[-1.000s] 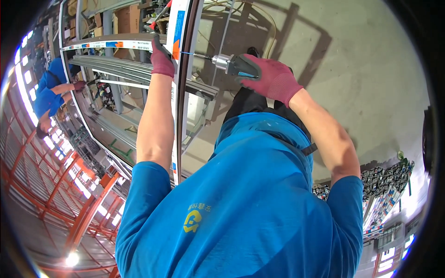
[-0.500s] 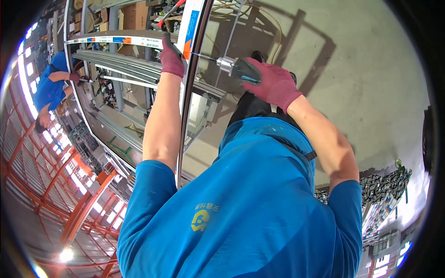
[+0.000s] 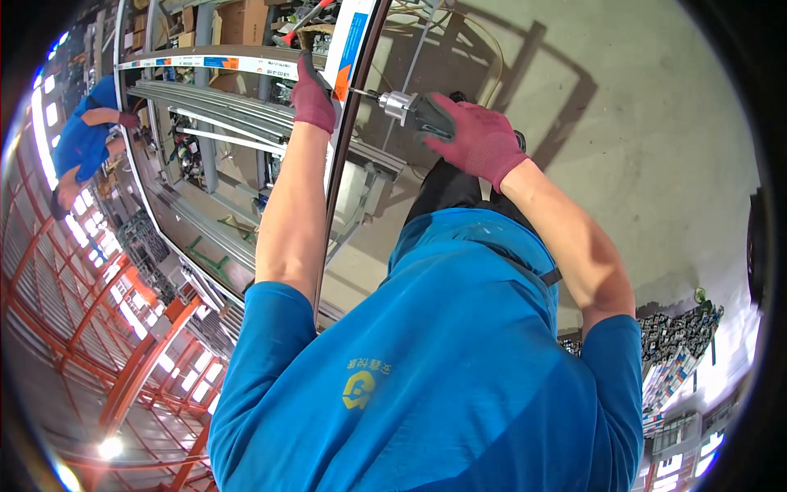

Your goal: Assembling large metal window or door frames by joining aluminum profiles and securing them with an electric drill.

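Note:
A long metal frame (image 3: 342, 61), dark along its outer edge and covered with white, blue and orange film, stands in front of me. My left hand (image 3: 313, 100), in a maroon glove with grey on the fingers, grips it where a crossbar (image 3: 262, 64) meets the upright side. In my right hand (image 3: 479, 138), gloved alike, is a power drill (image 3: 397, 107) with a silver chuck end. Its body is mostly hidden by the glove. The thin drill bit (image 3: 365, 93) points left, its tip at the frame's outer edge; how deep it sits cannot be seen.
Stacked grey metal profiles (image 3: 221, 111) lie beyond the frame. A red-handled tool (image 3: 303, 23) rests near cardboard boxes (image 3: 244, 25). A co-worker in blue (image 3: 82, 139) stands at far left. A pale hose (image 3: 498, 61) curves over the concrete floor (image 3: 656, 164).
The frame and both hands sit slightly differently in the picture. The chuck is nearer the frame and less of the bit shows. The co-worker's arm has shifted.

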Action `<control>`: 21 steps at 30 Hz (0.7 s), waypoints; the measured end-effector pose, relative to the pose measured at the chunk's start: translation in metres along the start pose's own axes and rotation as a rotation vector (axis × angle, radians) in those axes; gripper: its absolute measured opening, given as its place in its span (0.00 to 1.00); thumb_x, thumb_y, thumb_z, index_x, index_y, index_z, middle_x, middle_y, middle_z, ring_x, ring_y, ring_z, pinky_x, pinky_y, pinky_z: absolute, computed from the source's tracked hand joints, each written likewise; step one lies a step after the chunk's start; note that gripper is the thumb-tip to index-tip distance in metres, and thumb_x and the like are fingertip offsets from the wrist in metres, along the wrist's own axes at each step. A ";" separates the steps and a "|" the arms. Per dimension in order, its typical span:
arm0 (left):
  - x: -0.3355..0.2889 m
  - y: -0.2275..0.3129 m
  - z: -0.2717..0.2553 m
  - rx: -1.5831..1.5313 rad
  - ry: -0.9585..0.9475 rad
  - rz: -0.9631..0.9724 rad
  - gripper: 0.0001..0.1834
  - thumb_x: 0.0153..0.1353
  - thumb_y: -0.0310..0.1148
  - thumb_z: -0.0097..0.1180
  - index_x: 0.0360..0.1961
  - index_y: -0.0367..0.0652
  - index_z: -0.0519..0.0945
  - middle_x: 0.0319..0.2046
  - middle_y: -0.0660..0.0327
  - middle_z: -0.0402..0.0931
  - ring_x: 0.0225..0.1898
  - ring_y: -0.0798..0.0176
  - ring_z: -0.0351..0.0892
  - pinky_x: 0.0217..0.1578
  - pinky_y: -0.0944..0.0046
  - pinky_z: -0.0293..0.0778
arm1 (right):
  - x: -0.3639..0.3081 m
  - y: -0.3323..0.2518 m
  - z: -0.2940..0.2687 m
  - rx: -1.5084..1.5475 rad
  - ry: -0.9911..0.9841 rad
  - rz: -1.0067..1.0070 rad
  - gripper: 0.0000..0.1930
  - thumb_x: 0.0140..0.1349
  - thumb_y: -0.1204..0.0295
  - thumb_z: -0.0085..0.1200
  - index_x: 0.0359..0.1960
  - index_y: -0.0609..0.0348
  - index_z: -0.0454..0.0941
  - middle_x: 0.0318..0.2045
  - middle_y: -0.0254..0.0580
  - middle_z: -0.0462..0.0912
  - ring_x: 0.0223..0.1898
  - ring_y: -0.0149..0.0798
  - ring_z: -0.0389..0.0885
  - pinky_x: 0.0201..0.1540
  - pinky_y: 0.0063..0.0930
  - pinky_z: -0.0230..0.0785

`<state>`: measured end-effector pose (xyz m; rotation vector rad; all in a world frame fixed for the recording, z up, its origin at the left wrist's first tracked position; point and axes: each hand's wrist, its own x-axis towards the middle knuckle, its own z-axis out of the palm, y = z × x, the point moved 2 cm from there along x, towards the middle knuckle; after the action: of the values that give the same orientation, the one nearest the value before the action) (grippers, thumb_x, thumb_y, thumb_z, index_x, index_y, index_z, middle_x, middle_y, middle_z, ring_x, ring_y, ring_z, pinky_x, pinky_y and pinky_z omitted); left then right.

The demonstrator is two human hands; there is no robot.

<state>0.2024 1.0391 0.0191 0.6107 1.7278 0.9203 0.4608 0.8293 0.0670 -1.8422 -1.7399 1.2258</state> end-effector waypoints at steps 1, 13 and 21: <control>-0.005 0.003 0.001 0.048 0.073 -0.032 0.39 0.57 0.63 0.68 0.50 0.33 0.82 0.38 0.59 0.79 0.36 0.61 0.77 0.42 0.56 0.76 | 0.000 -0.003 -0.002 -0.007 -0.016 0.019 0.39 0.66 0.43 0.57 0.74 0.44 0.64 0.57 0.53 0.83 0.57 0.55 0.82 0.59 0.46 0.75; 0.018 -0.003 -0.023 -0.032 -0.158 -0.004 0.37 0.67 0.63 0.61 0.62 0.42 0.78 0.52 0.62 0.83 0.52 0.60 0.82 0.54 0.59 0.77 | -0.002 -0.002 -0.014 0.057 -0.002 0.063 0.40 0.60 0.45 0.65 0.70 0.48 0.70 0.58 0.51 0.82 0.55 0.54 0.84 0.57 0.45 0.76; -0.041 0.027 -0.045 0.732 -0.402 -0.061 0.42 0.53 0.67 0.71 0.48 0.35 0.83 0.30 0.58 0.79 0.26 0.61 0.77 0.23 0.52 0.74 | -0.048 0.049 -0.026 0.283 0.034 0.253 0.31 0.60 0.53 0.69 0.60 0.58 0.78 0.47 0.53 0.87 0.46 0.51 0.86 0.52 0.40 0.76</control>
<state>0.1729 1.0101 0.0712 1.1209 1.6691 0.0708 0.5175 0.7827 0.0634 -1.9360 -1.2656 1.4407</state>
